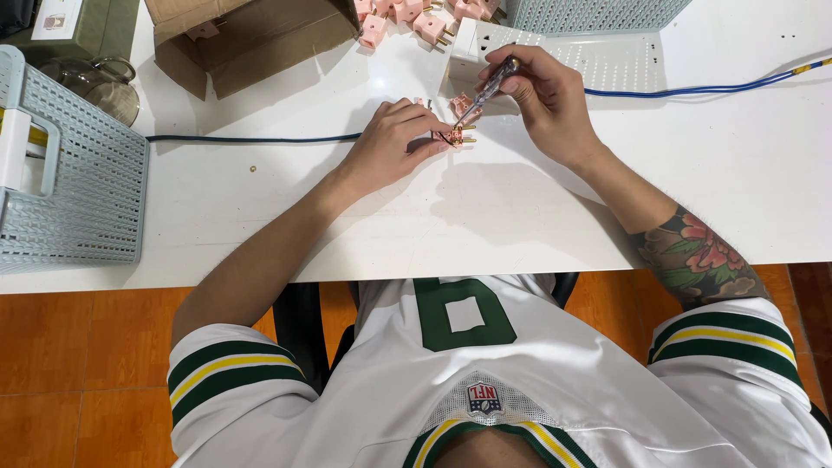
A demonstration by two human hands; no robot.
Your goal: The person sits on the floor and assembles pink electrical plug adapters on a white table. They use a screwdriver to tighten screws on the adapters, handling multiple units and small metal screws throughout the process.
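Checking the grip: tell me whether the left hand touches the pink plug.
Touching. In the head view, the left hand presses its fingers onto the pink plug, with no gap.

The person wears a white sports jersey [485, 373] with short sleeves. Each sleeve carries bands of dark green with a yellow stripe between them. A large dark green numeral sits on the chest, and the collar has green and yellow trim with a small shield badge below it. The right forearm [698, 256] bears a tattoo of a red flower with green leaves. Both forearms are bare.
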